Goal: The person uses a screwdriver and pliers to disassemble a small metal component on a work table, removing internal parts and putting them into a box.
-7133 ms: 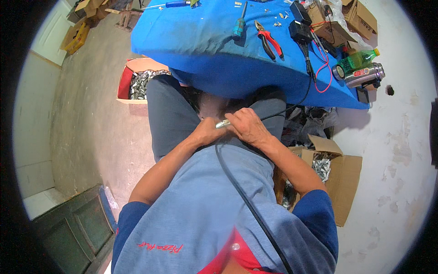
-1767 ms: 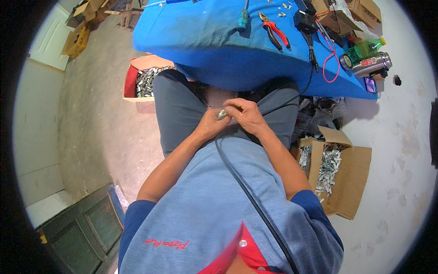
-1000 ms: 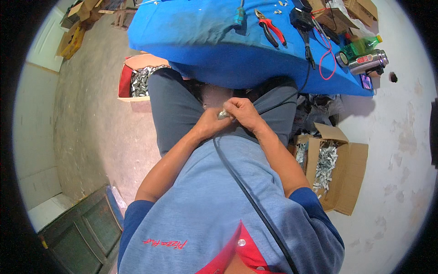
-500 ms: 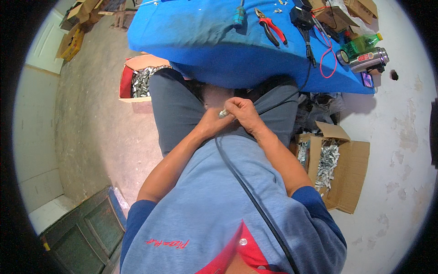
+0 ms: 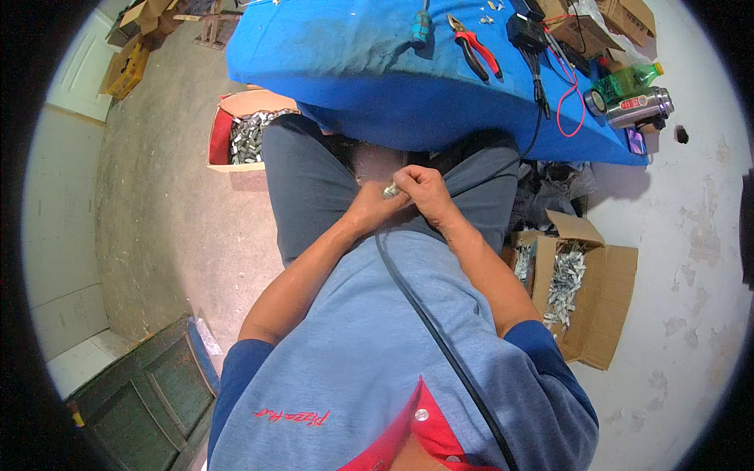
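Observation:
My two hands meet over my lap, just in front of the blue-covered table. A small silvery-white piece stands out at the top of my closed left hand; its lower part is hidden in the fingers. My right hand is closed in a pinch right against that piece, and its fingertips hide whatever they grip. A black cable runs down over my shirt and passes under my hands.
On the blue table lie red-handled pliers, a teal-handled screwdriver, a black adapter, a green bottle and a steel flask. Boxes of small metal parts stand left and right.
The whole view has shifted slightly, so the table and boxes sit a little further right. Both hands stay together at the small silvery-white piece with almost the same grip.

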A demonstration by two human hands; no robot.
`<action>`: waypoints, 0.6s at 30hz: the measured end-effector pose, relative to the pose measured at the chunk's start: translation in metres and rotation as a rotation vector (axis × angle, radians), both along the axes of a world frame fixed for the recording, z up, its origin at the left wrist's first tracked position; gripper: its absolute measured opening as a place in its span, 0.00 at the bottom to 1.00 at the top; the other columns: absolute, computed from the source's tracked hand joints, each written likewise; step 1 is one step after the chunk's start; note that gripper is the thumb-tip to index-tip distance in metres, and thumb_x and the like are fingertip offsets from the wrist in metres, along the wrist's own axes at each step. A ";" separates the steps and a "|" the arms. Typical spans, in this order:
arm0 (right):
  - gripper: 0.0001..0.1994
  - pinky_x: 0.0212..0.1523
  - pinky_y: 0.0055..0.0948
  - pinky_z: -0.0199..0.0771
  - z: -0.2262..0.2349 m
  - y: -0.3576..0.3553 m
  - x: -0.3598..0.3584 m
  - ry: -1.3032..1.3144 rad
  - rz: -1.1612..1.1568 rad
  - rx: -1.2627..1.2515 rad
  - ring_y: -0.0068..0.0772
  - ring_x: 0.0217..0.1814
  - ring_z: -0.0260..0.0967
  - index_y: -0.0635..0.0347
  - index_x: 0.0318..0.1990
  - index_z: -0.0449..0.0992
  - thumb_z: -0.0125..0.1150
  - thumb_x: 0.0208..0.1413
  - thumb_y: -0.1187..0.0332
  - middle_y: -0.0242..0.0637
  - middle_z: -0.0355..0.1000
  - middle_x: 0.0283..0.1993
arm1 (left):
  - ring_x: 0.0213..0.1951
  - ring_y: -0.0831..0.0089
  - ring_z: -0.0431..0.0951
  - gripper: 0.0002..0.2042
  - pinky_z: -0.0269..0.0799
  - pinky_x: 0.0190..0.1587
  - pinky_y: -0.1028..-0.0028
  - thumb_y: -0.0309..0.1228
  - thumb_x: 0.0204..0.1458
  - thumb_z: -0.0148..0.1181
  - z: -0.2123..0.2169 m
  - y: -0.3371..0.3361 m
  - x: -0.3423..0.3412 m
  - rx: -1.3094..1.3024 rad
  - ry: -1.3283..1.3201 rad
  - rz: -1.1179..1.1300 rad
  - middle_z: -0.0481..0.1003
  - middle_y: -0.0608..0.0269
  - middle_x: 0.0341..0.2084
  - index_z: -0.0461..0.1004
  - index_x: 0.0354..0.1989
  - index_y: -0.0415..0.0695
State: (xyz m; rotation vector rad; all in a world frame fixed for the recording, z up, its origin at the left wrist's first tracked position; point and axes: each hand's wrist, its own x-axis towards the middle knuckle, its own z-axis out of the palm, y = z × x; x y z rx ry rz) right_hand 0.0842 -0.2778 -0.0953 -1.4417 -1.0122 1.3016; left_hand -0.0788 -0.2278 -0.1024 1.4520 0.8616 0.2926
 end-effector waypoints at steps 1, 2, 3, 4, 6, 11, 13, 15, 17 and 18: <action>0.11 0.32 0.23 0.68 0.001 0.000 0.001 0.042 0.003 -0.012 0.16 0.32 0.66 0.65 0.35 0.80 0.62 0.61 0.65 0.25 0.75 0.30 | 0.32 0.78 0.76 0.22 0.72 0.32 0.71 0.45 0.56 0.63 0.001 0.000 0.001 -0.013 -0.020 0.001 0.79 0.62 0.27 0.79 0.34 0.32; 0.11 0.33 0.23 0.68 0.001 -0.001 0.002 0.071 0.020 -0.014 0.16 0.32 0.66 0.64 0.35 0.80 0.61 0.62 0.65 0.25 0.75 0.30 | 0.32 0.78 0.76 0.22 0.72 0.32 0.71 0.45 0.56 0.63 0.001 -0.001 0.001 -0.027 -0.038 0.004 0.79 0.62 0.27 0.79 0.34 0.32; 0.11 0.33 0.22 0.68 0.002 -0.001 0.003 0.101 0.037 -0.016 0.16 0.33 0.66 0.64 0.35 0.80 0.61 0.62 0.65 0.25 0.74 0.30 | 0.32 0.78 0.76 0.22 0.72 0.32 0.72 0.45 0.56 0.64 0.001 -0.002 0.001 -0.041 -0.056 0.007 0.79 0.62 0.27 0.79 0.34 0.32; 0.11 0.33 0.22 0.68 0.002 0.000 0.004 0.131 0.054 -0.018 0.15 0.33 0.66 0.63 0.35 0.80 0.60 0.63 0.64 0.25 0.74 0.30 | 0.32 0.78 0.76 0.22 0.72 0.33 0.72 0.45 0.56 0.64 0.001 -0.002 0.000 -0.044 -0.060 0.000 0.79 0.62 0.27 0.79 0.34 0.32; 0.10 0.33 0.22 0.69 -0.001 0.001 0.003 0.161 0.042 -0.049 0.15 0.33 0.67 0.62 0.35 0.80 0.60 0.63 0.65 0.25 0.74 0.31 | 0.32 0.78 0.75 0.22 0.72 0.33 0.72 0.45 0.56 0.64 0.002 0.000 -0.002 -0.048 -0.070 -0.016 0.79 0.62 0.27 0.79 0.34 0.33; 0.10 0.33 0.22 0.70 -0.010 0.003 0.005 0.270 0.017 -0.117 0.17 0.32 0.68 0.63 0.37 0.79 0.59 0.63 0.65 0.26 0.74 0.31 | 0.32 0.77 0.76 0.21 0.72 0.33 0.71 0.45 0.55 0.65 -0.007 -0.001 0.002 -0.090 -0.079 0.031 0.79 0.61 0.27 0.79 0.34 0.33; 0.10 0.33 0.22 0.70 -0.008 0.003 0.003 0.295 -0.004 -0.143 0.17 0.32 0.68 0.63 0.37 0.79 0.60 0.63 0.65 0.27 0.74 0.31 | 0.32 0.76 0.76 0.21 0.72 0.33 0.69 0.45 0.56 0.64 -0.017 -0.002 0.003 -0.031 -0.085 0.055 0.80 0.59 0.27 0.79 0.35 0.33; 0.09 0.33 0.22 0.70 -0.003 0.002 0.003 0.248 -0.017 -0.142 0.17 0.32 0.68 0.63 0.37 0.79 0.60 0.63 0.65 0.28 0.74 0.32 | 0.30 0.73 0.78 0.21 0.73 0.33 0.67 0.45 0.56 0.63 -0.012 -0.006 0.004 0.063 -0.087 0.080 0.80 0.55 0.26 0.79 0.35 0.33; 0.09 0.34 0.23 0.71 -0.002 0.001 0.005 0.178 -0.060 -0.111 0.18 0.31 0.68 0.62 0.37 0.79 0.60 0.62 0.66 0.28 0.75 0.32 | 0.29 0.77 0.75 0.19 0.71 0.32 0.70 0.42 0.58 0.62 -0.010 -0.004 0.005 0.046 -0.002 0.084 0.79 0.61 0.25 0.79 0.33 0.33; 0.08 0.34 0.24 0.71 -0.003 0.000 0.006 0.132 -0.097 -0.081 0.19 0.31 0.68 0.62 0.37 0.79 0.61 0.62 0.66 0.28 0.75 0.32 | 0.29 0.79 0.74 0.18 0.71 0.31 0.72 0.41 0.59 0.62 -0.007 -0.003 0.006 0.038 0.039 0.084 0.78 0.63 0.24 0.79 0.33 0.33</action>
